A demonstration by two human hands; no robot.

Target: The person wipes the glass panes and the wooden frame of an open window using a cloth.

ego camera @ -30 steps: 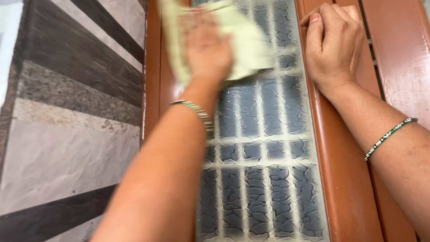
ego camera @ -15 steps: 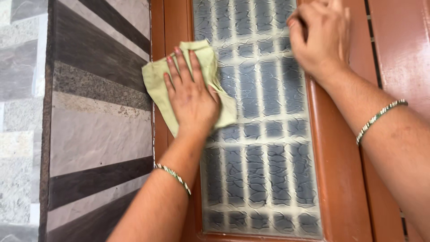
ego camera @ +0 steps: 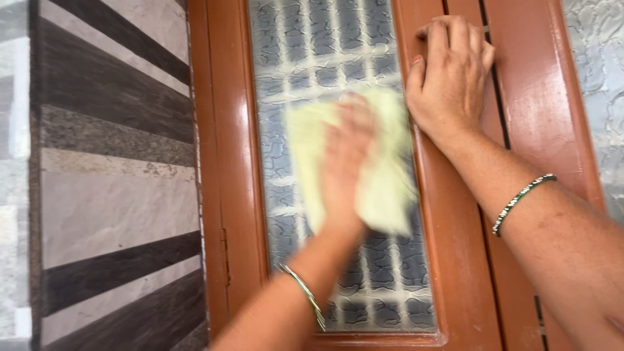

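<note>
- The pale yellow cloth [ego camera: 383, 188] lies flat on the patterned glass pane [ego camera: 312, 58], near its middle, long axis running up and down.
- My left hand [ego camera: 348, 162], blurred, presses it, fingers spread flat on top.
- My right hand [ego camera: 452, 78] is just beside it, up and to the right, fingers flat on the brown door frame [ego camera: 448, 260], gripping nothing.

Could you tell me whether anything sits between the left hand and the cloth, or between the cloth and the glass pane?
Nothing visible does: the left hand presses flat on the yellow cloth, which lies against the textured glass pane, though motion blur hides detail.
</note>
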